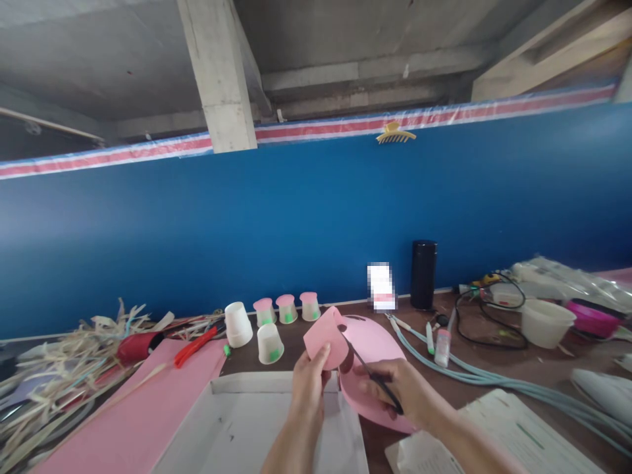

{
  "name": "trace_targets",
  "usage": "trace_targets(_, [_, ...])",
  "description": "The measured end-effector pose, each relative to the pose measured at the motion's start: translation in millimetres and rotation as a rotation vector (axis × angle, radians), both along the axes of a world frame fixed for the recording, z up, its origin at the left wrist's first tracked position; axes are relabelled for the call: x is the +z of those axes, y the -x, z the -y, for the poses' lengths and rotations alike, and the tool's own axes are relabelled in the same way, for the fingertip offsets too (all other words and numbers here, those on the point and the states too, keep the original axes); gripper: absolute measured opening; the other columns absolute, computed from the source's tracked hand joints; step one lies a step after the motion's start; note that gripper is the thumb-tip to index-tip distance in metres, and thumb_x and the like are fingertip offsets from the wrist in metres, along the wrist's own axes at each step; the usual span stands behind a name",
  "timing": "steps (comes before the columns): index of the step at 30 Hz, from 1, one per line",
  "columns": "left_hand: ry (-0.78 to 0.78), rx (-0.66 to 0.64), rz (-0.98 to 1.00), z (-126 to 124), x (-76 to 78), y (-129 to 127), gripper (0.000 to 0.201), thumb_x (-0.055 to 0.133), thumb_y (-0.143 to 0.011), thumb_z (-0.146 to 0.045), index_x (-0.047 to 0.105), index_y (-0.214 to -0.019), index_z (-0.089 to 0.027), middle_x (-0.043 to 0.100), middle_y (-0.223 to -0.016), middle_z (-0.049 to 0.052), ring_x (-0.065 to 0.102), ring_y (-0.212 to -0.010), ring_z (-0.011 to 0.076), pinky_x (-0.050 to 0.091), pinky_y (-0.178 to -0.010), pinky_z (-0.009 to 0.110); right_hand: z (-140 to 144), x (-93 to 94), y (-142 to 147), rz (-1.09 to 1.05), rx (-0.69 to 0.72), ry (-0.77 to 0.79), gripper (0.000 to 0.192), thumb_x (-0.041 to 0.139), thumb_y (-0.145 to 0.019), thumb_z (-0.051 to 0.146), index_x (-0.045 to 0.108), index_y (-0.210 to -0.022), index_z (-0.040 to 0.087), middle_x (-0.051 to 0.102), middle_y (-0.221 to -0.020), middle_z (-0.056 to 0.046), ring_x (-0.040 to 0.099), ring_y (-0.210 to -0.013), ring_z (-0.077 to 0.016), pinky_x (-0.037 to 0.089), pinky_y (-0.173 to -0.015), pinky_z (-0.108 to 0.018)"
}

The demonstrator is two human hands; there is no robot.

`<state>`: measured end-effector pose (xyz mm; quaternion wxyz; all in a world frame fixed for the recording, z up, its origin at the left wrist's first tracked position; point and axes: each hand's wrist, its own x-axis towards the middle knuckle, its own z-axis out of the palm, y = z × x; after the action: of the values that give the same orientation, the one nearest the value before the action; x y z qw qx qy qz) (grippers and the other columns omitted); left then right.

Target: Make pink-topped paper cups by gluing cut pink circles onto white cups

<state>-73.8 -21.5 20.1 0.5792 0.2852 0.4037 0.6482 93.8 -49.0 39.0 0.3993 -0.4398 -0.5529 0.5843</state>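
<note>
**Both hands on pink foam, scissors mid-sheet**

Nearest the camera, both forearms run off the bottom edge. The left hand (310, 382) is closed in a pinch on a rounded flap of the pink foam sheet (368, 345), thumb on its front face, fingers hidden behind it. The right hand (395, 388) is curled around the dark scissors (368, 372); the handles are buried in the grip, and only thin blades show, angled up toward the flap. Whether the blades are parted cannot be made out. The sheet is held above the desk (494, 388), over the far right corner of a shallow white tray (247, 421), whose near side is cut off.

Left of the tray lies a long pink strip (143, 415), and beyond it a tangle of dry straw (54, 368), blurred. Further back stand upturned paper cups (269, 322), three with pink tops. To the right run pale blue cables (474, 375), a small glue bottle (443, 345), a white bowl (547, 322) and a black cylinder (423, 273) against the blue wall (296, 217).
</note>
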Motion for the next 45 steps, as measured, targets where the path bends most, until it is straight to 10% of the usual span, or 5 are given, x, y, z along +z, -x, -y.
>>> trace_targets(11, [-0.054,-0.086,-0.036,0.4,2.6,-0.1,0.044,0.079,-0.06,-0.039,0.069,-0.092,-0.01,0.071,-0.086,0.012,0.066,-0.081,0.0209,0.051,-0.075,0.029,3.7,7.6,0.7,0.11,0.077,-0.142,0.039,0.069,-0.069,0.049,0.063,-0.068,0.01,0.034,-0.049,0.007,0.033,-0.043,-0.005,0.035,-0.042,-0.019])
trace_targets(45, [-0.012,-0.042,-0.035,3.0,9.5,-2.8,0.047,0.081,-0.054,-0.038,0.07,-0.09,-0.01,0.071,-0.086,0.013,0.065,-0.078,0.0217,0.051,-0.068,0.03,-1.6,0.8,-4.1,0.129,0.056,-0.106,0.037,0.07,-0.067,0.048,0.064,-0.07,0.011,0.032,-0.047,0.008,0.029,-0.041,-0.0047,0.029,-0.038,-0.019])
